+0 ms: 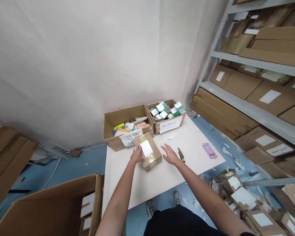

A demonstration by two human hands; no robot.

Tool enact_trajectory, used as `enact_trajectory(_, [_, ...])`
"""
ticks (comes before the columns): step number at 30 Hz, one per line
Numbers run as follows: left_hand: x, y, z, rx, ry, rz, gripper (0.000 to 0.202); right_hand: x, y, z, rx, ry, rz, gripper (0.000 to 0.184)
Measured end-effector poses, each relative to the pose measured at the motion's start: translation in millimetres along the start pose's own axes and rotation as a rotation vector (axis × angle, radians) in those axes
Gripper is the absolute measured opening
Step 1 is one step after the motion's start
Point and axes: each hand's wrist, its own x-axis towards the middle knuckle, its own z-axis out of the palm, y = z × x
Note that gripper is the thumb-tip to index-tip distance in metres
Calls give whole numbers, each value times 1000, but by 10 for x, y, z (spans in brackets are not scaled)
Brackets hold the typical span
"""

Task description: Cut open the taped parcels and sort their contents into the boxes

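A small brown cardboard parcel [147, 150] with a white label and clear tape lies on the white table [167, 170]. My left hand [137, 154] rests against the parcel's left side, fingers curled on its edge. Just right of the parcel, my right hand [170, 154] hovers over the table with its fingers spread and nothing in it. A black and yellow utility knife [181, 154] lies right beside my right hand.
Two open cartons with paper signs stand at the table's far edge, the left carton [124, 126] and the right carton [167, 116], both holding several small boxes. Grey shelving [250, 108] with cartons stands on the right. A large open box [51, 206] is at lower left. Parcels litter the floor right.
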Motion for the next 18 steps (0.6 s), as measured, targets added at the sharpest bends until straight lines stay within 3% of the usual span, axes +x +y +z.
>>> enact_trajectory(2, [169, -15, -52, 91, -121, -37, 145, -32, 196, -171, -3, 18, 14, 70])
enact_trajectory(4, [266, -21, -18, 141, -167, -46, 151, -77, 452, -296, -9, 38, 41, 71])
enact_trajectory(8, [175, 83, 250, 197, -217, -87, 155, -150, 1045, -400, -1, 30, 115, 74])
enact_trajectory(14, [-349, 651, 795, 221, -221, -74, 148, -145, 1874, -246, 28, -35, 212, 75])
enact_trajectory(18, [-487, 1001, 938, 274, -265, -120, 145, -67, 2295, 2, 34, -130, 345, 71])
